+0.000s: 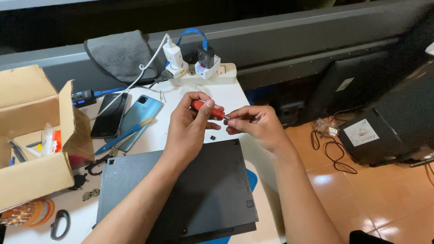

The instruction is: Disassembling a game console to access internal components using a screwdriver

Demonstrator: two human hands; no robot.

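Observation:
My left hand (190, 129) grips a red-handled screwdriver (209, 110) above the white table. My right hand (255, 124) pinches the metal tip end of that screwdriver with its fingertips. Both hands hover just past the far edge of a flat black device (203, 190) that lies on the table with its underside up. A small dark piece (213, 137) lies on the table between the hands and the device.
Two phones (129, 115) and a blue tool (120, 137) lie at the left. An open cardboard box (38, 135) holds small items. A power strip (203, 72) with chargers sits at the back, a grey cloth (122, 54) beside it. Black electronics (389, 122) stand on the floor.

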